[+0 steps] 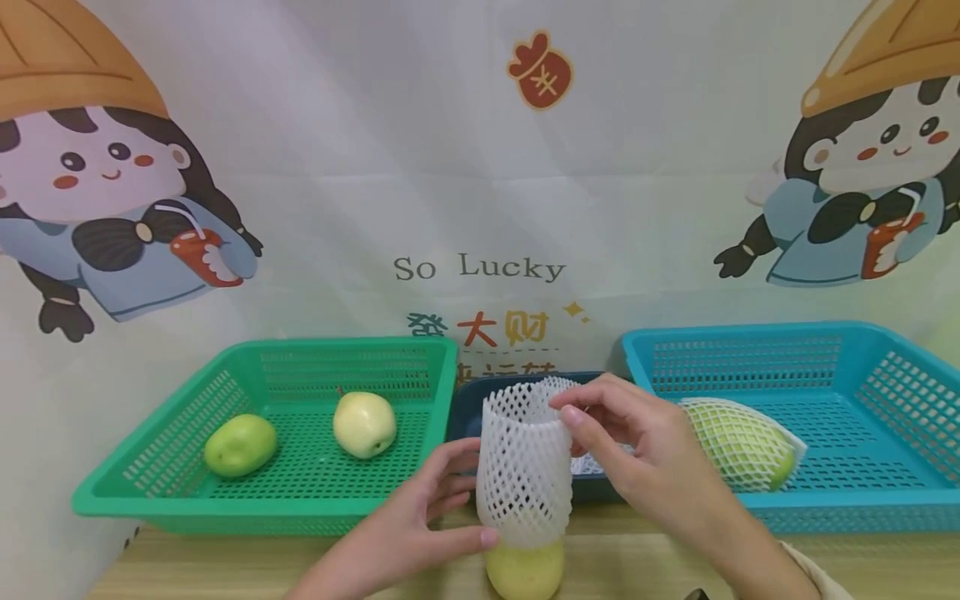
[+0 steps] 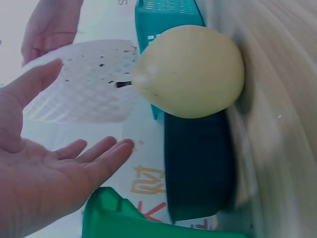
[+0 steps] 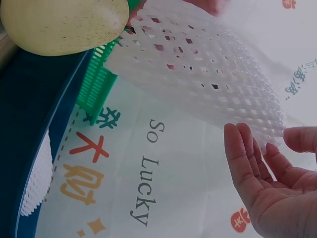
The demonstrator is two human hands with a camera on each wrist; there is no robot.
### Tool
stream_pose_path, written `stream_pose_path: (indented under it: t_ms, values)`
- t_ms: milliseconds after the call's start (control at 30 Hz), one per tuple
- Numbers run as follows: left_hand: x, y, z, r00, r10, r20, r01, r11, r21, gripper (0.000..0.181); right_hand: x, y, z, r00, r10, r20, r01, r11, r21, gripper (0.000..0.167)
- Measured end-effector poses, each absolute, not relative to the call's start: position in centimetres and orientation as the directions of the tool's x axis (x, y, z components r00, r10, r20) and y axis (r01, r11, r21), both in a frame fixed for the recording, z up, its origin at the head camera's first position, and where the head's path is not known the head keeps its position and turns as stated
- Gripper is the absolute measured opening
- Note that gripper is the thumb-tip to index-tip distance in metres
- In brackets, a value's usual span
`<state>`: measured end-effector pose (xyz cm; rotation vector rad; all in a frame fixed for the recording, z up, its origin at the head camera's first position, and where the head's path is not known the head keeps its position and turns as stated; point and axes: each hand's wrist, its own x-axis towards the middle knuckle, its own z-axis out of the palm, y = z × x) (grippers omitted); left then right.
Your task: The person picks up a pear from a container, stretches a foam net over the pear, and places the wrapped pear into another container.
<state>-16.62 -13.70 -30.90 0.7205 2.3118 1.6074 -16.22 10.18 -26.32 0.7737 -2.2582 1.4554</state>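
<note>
A white foam fruit net (image 1: 525,467) stands open-ended above a pale yellow pear (image 1: 525,571) on the table. My right hand (image 1: 637,450) pinches the net's upper rim between thumb and fingers. Beside the net's left side is my left hand (image 1: 420,517), its fingers spread and loosely bent without gripping. In the left wrist view the pear (image 2: 190,72) shows its stem pointing at the net's lower end (image 2: 119,106). Whether net and pear touch, I cannot tell.
On the left, a green basket (image 1: 262,506) holds a green fruit (image 1: 241,446) and another pale pear (image 1: 364,425). On the right, a blue basket (image 1: 855,498) contains a netted green fruit (image 1: 738,442). Between them sits a dark blue bin (image 2: 198,168) with white netting (image 3: 38,181) inside.
</note>
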Motion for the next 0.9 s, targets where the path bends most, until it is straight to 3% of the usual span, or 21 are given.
stream_pose_path:
  t_ms: [167,433,900]
  values:
    - [-16.2,-13.3,-30.5,-0.863,0.468,0.189,0.335,0.252,0.908,0.064,-16.3,9.9,-26.6,-0.777,-0.274,0.567,-0.630,0.341,-0.698,0.012]
    - [-16.1,-12.8,-30.7,-0.888,0.403,0.222,0.363,0.318,0.876,0.056,-16.5,9.6,-26.9,-0.770,-0.306,0.560,-0.637,0.422,-0.645,0.013]
    - [-16.4,-12.8,-31.8,-0.855,0.469,0.221,0.399,0.325,0.857,0.049,-16.5,9.6,-27.3,-0.751,-0.364,0.551,-0.655,0.516,-0.551,0.010]
